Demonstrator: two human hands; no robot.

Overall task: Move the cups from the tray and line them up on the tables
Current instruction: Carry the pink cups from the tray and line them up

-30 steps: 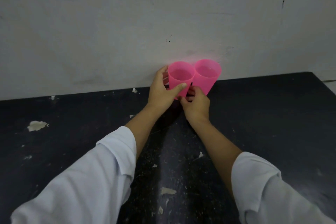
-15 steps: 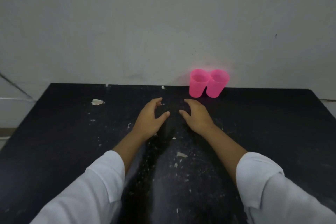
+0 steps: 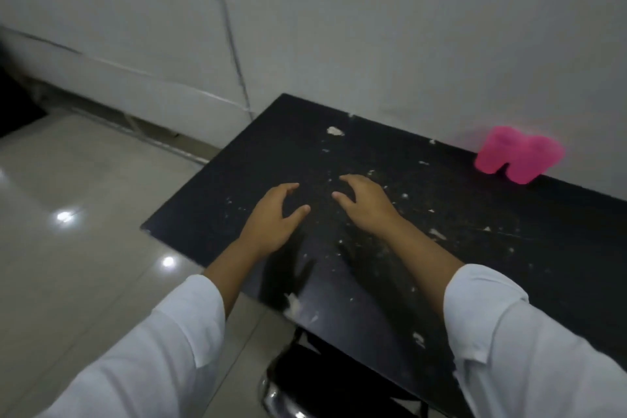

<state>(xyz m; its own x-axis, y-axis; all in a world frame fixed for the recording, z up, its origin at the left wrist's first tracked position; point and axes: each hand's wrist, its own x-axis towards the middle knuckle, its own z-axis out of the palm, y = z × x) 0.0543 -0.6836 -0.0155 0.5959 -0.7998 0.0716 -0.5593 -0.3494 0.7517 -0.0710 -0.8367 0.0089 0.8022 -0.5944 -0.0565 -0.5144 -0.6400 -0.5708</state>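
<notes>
Our left hand [image 3: 274, 217] and right hand [image 3: 364, 205] hover over the desk [image 3: 441, 248], fingers [image 3: 349, 180] loosely curled and empty, while the two pink cups [image 3: 519, 156] stand touching by the wall, so we should set the next ones just beside them, in line.

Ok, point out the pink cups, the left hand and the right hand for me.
pink cups [image 3: 493, 156]: head view, side wall of the cup on the picture's left.
left hand [image 3: 271, 220]: head view, back of the hand.
right hand [image 3: 368, 210]: head view, back of the hand.
</notes>
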